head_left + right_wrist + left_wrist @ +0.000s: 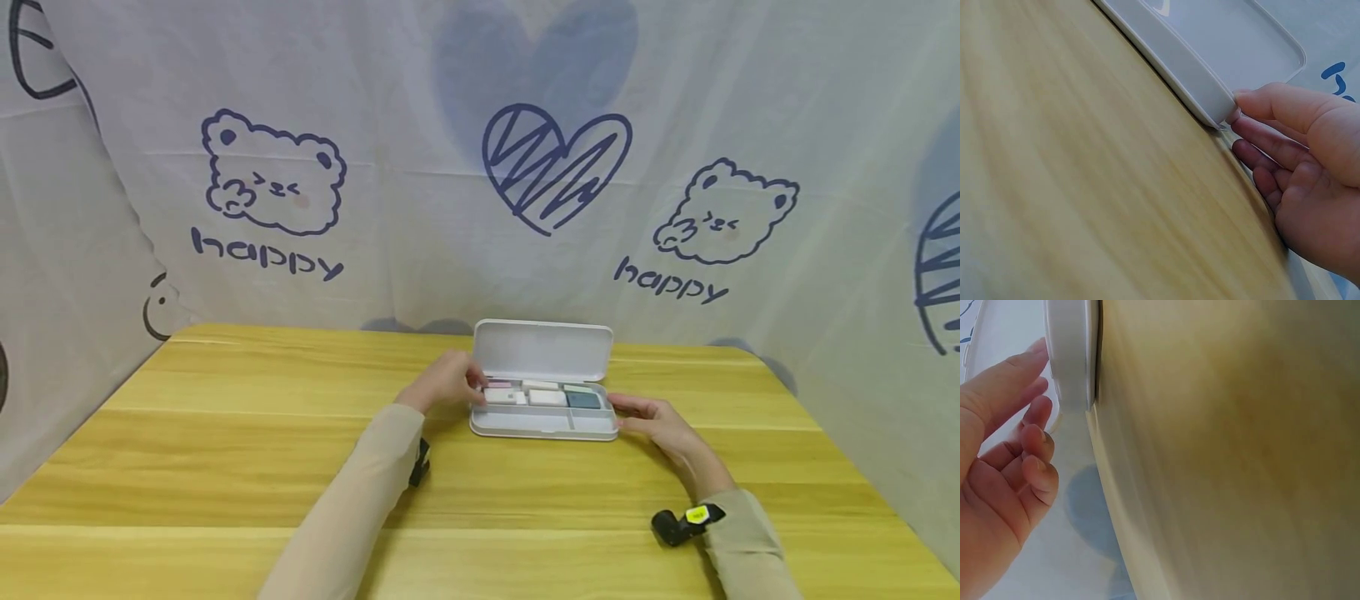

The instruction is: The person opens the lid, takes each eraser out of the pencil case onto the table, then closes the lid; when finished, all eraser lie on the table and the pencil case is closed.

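Observation:
A white pencil case (517, 433) lies on the table with its lid raised at the back. Inside, a white block (500, 397), another white block (547, 398) and a blue-grey block (583, 401), all eraser-like, sit in a row. My left hand (447, 382) reaches over the case's left end, thumb and index fingertips at the first white block; the case wall hides those tips in the left wrist view, so I cannot tell whether they pinch it. At the opposite end, my right hand (660, 423) holds the case corner (1213, 115) between thumb and fingers.
Behind the blocks lie a pink piece (498, 385) and pale pieces (540, 385). The case's front compartments (592, 423) show bare white floors. A printed cloth (405, 208) hangs along the back edge of the wooden table (247, 417).

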Demonstrator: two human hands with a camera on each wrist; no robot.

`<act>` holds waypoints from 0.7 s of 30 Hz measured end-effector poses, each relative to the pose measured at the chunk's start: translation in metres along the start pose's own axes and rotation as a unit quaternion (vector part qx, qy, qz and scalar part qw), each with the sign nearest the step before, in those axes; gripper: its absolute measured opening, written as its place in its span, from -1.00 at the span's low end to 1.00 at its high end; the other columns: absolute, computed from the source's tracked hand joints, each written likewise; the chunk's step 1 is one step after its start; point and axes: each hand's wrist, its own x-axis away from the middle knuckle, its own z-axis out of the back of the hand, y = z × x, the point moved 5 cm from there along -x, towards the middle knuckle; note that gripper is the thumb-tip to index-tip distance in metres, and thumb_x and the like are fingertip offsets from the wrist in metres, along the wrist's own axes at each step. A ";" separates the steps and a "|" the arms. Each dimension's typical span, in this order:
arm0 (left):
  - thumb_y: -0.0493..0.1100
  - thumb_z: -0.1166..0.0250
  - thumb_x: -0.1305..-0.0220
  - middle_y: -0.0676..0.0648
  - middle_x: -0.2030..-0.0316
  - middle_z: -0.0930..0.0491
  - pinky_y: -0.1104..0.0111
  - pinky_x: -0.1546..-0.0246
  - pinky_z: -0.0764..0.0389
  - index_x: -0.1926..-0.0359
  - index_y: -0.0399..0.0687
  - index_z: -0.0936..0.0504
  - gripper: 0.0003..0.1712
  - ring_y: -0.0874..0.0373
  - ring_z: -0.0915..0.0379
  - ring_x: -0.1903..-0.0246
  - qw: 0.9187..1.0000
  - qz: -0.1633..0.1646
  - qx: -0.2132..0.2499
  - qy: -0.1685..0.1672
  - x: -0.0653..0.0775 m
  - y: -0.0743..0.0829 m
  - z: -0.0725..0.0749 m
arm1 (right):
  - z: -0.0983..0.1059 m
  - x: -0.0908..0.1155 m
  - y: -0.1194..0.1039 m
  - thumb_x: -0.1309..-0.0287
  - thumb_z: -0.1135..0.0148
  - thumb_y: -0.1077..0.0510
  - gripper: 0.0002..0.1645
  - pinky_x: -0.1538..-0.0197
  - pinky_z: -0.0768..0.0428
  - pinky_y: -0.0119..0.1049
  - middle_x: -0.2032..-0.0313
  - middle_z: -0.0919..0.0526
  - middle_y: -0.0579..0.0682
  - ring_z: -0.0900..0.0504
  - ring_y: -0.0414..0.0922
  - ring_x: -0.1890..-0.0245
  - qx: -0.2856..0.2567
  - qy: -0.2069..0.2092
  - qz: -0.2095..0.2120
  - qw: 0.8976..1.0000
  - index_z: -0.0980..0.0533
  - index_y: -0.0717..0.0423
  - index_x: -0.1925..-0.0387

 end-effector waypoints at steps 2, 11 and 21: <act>-0.28 -0.42 0.14 0.01 0.58 -0.50 0.46 0.50 -0.41 0.33 -0.26 -0.66 -0.74 0.18 -0.34 0.53 1.000 0.012 0.004 -0.006 0.000 -0.001 0.000 | 0.000 0.000 0.000 -0.03 -0.15 0.36 -0.40 0.05 -0.30 -0.59 -0.14 -0.24 0.40 -0.26 0.01 -0.13 0.000 -0.002 0.001 1.000 -0.23 0.54 -0.11; -0.26 -0.42 0.11 0.02 0.56 -0.53 0.44 0.48 -0.43 0.40 -0.22 -0.67 -0.82 0.19 -0.37 0.52 0.999 0.028 -0.022 -0.015 0.001 0.002 0.000 | 0.000 0.000 0.000 -0.04 -0.17 0.34 -0.39 0.05 -0.29 -0.60 -0.14 -0.24 0.40 -0.16 0.17 -0.18 -0.003 -0.001 -0.002 1.000 -0.23 0.54 -0.11; -0.24 -0.43 0.11 0.03 0.56 -0.52 0.44 0.46 -0.43 0.45 -0.19 -0.67 -0.85 0.19 -0.36 0.52 0.999 0.024 -0.037 -0.010 -0.003 0.001 -0.003 | 0.001 -0.001 0.000 -0.03 -0.16 0.35 -0.41 0.05 -0.31 -0.59 -0.13 -0.26 0.39 -0.36 -0.28 -0.01 0.005 0.001 0.008 1.000 -0.25 0.53 -0.10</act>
